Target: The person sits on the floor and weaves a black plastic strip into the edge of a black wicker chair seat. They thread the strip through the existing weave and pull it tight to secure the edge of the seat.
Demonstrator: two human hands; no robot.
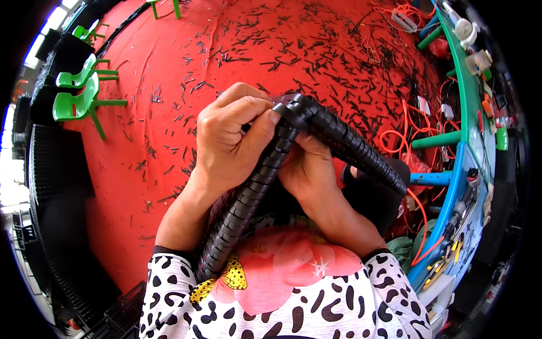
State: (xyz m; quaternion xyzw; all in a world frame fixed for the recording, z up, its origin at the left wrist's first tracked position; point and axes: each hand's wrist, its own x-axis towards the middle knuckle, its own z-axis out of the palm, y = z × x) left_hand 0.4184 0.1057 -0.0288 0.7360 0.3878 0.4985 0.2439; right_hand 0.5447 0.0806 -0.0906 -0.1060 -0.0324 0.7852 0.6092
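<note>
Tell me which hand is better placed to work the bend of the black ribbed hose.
Probably the left hand: its thumb and fingers pinch the black ribbed hose right at the bend, on top. The right hand sits underneath, mostly supporting it.

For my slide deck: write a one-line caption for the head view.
Left hand and right hand bend a black ribbed tube above a red floor strewn with black offcuts.

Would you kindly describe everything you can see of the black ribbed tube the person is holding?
The black ribbed tube looks like flexible plastic conduit with ringed or spiral ridges. It is bent sharply into an inverted V at the top. One leg runs down toward the person's patterned clothing, the other slopes right and down toward the workbench. The left hand pinches the bend from above; the right hand grips it from beneath.
</note>
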